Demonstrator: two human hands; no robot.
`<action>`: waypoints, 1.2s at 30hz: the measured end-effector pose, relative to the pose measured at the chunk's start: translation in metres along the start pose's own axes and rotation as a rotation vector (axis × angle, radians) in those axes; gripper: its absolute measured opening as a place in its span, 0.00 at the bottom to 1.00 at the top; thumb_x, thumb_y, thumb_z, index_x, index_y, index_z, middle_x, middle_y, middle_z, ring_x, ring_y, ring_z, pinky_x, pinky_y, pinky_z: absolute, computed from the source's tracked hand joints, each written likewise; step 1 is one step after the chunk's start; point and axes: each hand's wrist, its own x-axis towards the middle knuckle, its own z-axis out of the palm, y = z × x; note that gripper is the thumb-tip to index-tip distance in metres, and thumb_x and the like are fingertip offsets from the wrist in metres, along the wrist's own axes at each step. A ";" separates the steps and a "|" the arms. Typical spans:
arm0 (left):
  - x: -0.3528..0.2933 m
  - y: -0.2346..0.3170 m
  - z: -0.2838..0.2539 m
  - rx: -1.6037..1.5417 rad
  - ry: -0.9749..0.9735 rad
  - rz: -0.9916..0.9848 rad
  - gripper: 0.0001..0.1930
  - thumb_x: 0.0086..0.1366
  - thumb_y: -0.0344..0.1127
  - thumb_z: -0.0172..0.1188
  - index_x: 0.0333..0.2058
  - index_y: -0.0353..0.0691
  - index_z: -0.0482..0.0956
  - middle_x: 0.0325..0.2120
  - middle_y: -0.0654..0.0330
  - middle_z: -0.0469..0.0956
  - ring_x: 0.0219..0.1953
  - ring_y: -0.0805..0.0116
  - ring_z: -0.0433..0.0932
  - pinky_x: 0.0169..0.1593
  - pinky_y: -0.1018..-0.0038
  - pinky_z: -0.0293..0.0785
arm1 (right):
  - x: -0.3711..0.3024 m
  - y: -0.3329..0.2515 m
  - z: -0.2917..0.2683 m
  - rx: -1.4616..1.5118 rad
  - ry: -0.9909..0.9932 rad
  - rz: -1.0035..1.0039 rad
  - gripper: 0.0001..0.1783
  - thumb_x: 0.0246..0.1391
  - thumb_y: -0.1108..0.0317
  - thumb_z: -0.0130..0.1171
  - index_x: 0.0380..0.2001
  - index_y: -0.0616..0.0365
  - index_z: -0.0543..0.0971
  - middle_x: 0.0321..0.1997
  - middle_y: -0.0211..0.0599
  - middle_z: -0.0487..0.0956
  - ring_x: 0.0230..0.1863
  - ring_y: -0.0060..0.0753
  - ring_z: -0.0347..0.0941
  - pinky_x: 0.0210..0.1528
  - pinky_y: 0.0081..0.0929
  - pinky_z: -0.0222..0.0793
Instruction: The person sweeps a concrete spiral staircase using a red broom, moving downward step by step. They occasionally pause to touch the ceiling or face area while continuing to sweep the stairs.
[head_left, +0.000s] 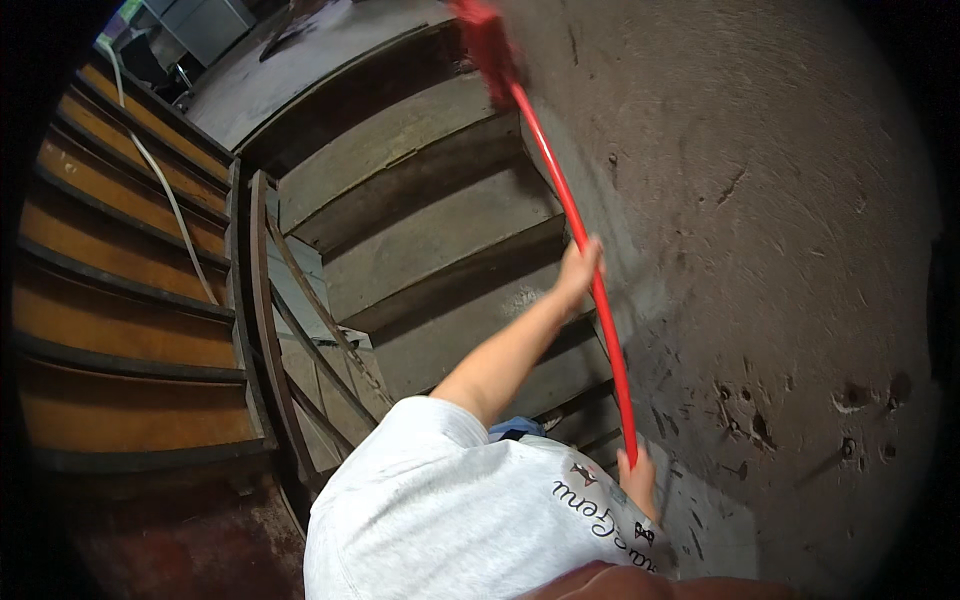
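A long red-handled broom slants up along the stairs, close beside the wall. My left hand is closed around the middle of its handle, with the arm stretched forward. Lower down, my right hand grips the handle's near end, close to my body. The red broom head is at the top right corner of the steps, against the wall side. Motion blurs it, so I cannot tell whether its bristles touch the surface.
Worn grey stair steps rise ahead of me. A rough brown wall borders them on the right. To the left run a dark metal railing and orange-brown panels with dark bars. Beyond the top step lies a floor with a grey cabinet.
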 end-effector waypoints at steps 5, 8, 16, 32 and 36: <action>-0.104 -0.053 0.018 0.016 -0.136 -0.341 0.12 0.59 0.45 0.44 0.25 0.42 0.61 0.13 0.63 0.68 0.16 0.73 0.69 0.21 0.78 0.66 | -0.063 0.088 0.027 -0.108 -0.216 0.337 0.15 0.45 0.59 0.52 0.32 0.59 0.68 0.23 0.50 0.72 0.27 0.49 0.69 0.28 0.35 0.64; -0.105 -0.025 0.016 -0.043 -0.202 -0.284 0.14 0.58 0.47 0.46 0.27 0.43 0.60 0.13 0.63 0.68 0.16 0.72 0.69 0.21 0.78 0.66 | -0.052 0.099 0.029 -0.042 -0.160 0.304 0.15 0.44 0.59 0.53 0.29 0.60 0.69 0.23 0.51 0.71 0.27 0.50 0.68 0.28 0.35 0.62; 0.034 0.055 -0.005 0.043 0.139 0.017 0.15 0.59 0.47 0.44 0.24 0.40 0.62 0.11 0.64 0.64 0.13 0.73 0.64 0.18 0.77 0.63 | 0.032 -0.041 -0.003 0.165 0.031 -0.119 0.14 0.45 0.60 0.52 0.25 0.62 0.68 0.21 0.51 0.70 0.25 0.53 0.66 0.24 0.37 0.59; -0.091 -0.034 0.020 0.067 -0.105 -0.141 0.12 0.58 0.42 0.47 0.25 0.41 0.59 0.13 0.65 0.64 0.14 0.74 0.69 0.15 0.77 0.65 | -0.063 0.110 0.030 0.010 -0.059 0.274 0.14 0.44 0.60 0.53 0.25 0.62 0.69 0.20 0.53 0.70 0.24 0.54 0.67 0.23 0.38 0.60; -0.023 0.023 0.021 0.176 0.022 0.167 0.12 0.57 0.42 0.48 0.23 0.41 0.61 0.11 0.65 0.66 0.13 0.75 0.68 0.16 0.77 0.64 | -0.013 0.017 0.006 0.086 0.124 -0.067 0.13 0.45 0.60 0.52 0.26 0.61 0.70 0.20 0.53 0.70 0.24 0.55 0.67 0.23 0.38 0.60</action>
